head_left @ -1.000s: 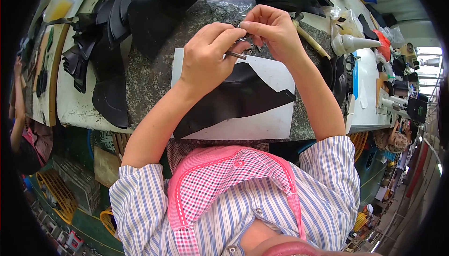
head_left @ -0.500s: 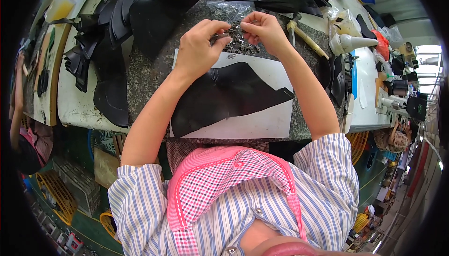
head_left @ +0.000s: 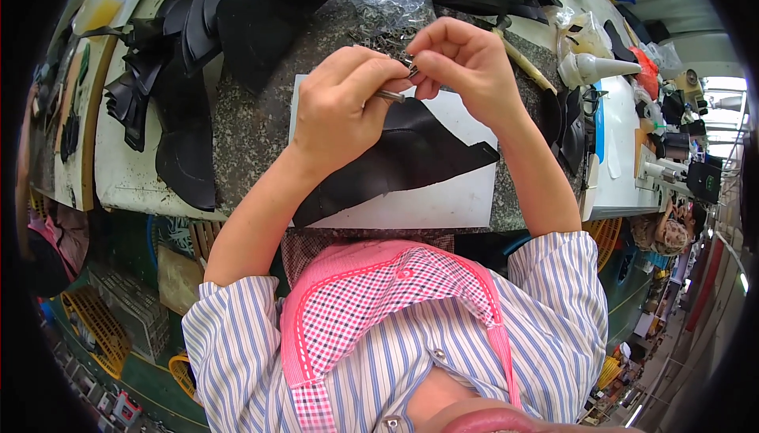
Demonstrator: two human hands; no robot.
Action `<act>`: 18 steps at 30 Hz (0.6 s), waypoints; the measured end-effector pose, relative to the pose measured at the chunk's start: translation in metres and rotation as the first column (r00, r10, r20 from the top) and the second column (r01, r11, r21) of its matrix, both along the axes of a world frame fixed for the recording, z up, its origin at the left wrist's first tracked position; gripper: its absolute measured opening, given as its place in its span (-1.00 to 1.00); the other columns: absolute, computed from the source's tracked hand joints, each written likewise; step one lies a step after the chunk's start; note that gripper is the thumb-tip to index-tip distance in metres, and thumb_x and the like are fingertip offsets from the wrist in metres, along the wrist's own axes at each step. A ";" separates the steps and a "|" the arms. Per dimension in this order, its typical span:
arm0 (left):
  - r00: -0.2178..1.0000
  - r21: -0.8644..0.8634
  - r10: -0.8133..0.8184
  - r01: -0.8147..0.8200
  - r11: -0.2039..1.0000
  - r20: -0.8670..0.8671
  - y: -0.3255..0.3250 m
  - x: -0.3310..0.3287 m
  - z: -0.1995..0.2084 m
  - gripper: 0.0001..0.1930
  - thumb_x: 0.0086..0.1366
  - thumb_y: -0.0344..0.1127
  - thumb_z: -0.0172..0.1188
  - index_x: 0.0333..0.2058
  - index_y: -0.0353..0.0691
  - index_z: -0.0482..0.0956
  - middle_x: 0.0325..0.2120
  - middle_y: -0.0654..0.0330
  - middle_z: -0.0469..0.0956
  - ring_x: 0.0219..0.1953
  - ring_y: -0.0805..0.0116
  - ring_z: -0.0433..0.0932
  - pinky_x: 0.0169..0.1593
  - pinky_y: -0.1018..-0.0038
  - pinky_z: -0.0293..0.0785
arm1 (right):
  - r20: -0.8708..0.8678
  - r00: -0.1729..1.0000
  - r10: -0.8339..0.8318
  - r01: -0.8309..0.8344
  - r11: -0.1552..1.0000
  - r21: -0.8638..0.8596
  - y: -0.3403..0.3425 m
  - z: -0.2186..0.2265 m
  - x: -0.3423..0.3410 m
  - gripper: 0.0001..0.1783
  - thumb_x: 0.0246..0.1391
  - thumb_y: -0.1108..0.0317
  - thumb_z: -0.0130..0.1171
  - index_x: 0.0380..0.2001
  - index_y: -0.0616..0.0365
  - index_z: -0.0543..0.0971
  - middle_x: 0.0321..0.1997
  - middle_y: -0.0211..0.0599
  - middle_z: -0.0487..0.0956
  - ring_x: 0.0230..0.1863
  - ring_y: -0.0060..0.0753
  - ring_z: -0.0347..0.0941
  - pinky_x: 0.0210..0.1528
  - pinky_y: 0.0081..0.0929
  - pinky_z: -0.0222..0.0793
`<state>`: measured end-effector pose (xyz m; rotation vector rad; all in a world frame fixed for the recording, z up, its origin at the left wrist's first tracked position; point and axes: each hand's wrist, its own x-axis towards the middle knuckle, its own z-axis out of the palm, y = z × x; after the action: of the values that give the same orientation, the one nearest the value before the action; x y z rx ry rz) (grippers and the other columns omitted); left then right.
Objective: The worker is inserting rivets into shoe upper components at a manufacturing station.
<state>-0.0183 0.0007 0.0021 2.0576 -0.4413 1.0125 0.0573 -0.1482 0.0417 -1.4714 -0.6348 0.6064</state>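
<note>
My left hand (head_left: 344,105) is closed, with a short metal rod (head_left: 390,95) sticking out below its curled fingers. Close beside its fingertips, my right hand (head_left: 466,65) pinches a small shiny metal piece (head_left: 413,71); its exact kind is too small to tell. Both hands are raised above a black leather-like cut panel (head_left: 411,156), which lies flat on a white board (head_left: 466,204). Behind the fingers, a heap of small metal fittings (head_left: 383,40) lies by a clear plastic bag (head_left: 391,7), partly hidden by my hands.
Stacked black panels (head_left: 261,22) cover the left and back of the speckled stone slab (head_left: 245,140). A wooden-handled hammer (head_left: 526,64) lies at the right, near a white cone-shaped bottle (head_left: 597,69). Another person (head_left: 59,235) is at the far left.
Both hands have come nearer to me from the heap of fittings and closer together. The metal rod now shows in my left hand, and the small piece in my right fingers.
</note>
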 end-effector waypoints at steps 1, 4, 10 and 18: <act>0.994 -0.136 -0.049 0.035 0.990 -0.101 0.000 -0.004 0.007 -0.85 -0.13 -0.51 0.21 -0.49 -0.22 0.50 -0.58 0.22 0.46 -0.53 0.37 0.45 -0.46 0.51 0.38 | 0.002 1.000 0.001 -0.001 1.000 -0.001 -0.002 -0.002 -0.003 -0.91 -0.09 0.53 0.11 -0.47 0.29 0.43 -0.58 -0.33 0.49 -0.55 -0.64 0.43 -0.54 -0.74 0.34; 0.941 -0.404 -0.216 0.098 0.909 -0.259 -0.004 -0.015 0.009 -0.89 -0.08 -0.50 0.20 -0.50 -0.24 0.50 -0.62 0.27 0.45 -0.57 0.51 0.42 -0.48 0.60 0.33 | 0.079 0.995 0.058 -0.072 0.979 0.189 -0.007 -0.002 -0.011 -0.84 -0.25 0.57 0.23 -0.51 0.32 0.48 -0.43 -0.29 0.42 -0.39 -0.55 0.33 -0.39 -0.71 0.24; 0.735 -0.881 -0.648 0.155 0.446 -0.199 -0.008 -0.029 0.010 -0.92 0.08 -0.42 0.15 -0.50 -0.30 0.48 -0.63 0.30 0.44 -0.61 0.64 0.28 -0.55 0.72 0.15 | 0.237 0.960 0.149 -0.201 0.957 0.211 -0.007 -0.004 -0.019 -0.86 -0.26 0.71 0.11 -0.54 0.30 0.45 -0.46 -0.39 0.38 -0.39 -0.60 0.32 -0.34 -0.67 0.29; 0.426 -0.980 -0.897 -0.193 0.039 -0.120 -0.005 -0.034 -0.004 -0.82 0.15 -0.31 0.09 -0.32 -0.29 0.44 -0.59 0.31 0.41 -0.63 0.67 0.23 -0.58 0.74 0.10 | 0.406 0.912 0.064 -0.059 0.998 -0.024 -0.001 -0.001 -0.037 -0.83 -0.23 0.67 0.09 -0.47 0.21 0.47 -0.47 -0.42 0.40 -0.43 -0.58 0.33 -0.36 -0.65 0.26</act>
<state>-0.0519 -0.0040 -0.0018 0.6994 0.1460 -0.2878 0.0201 -0.1489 0.0411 -1.6073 -1.0065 0.3489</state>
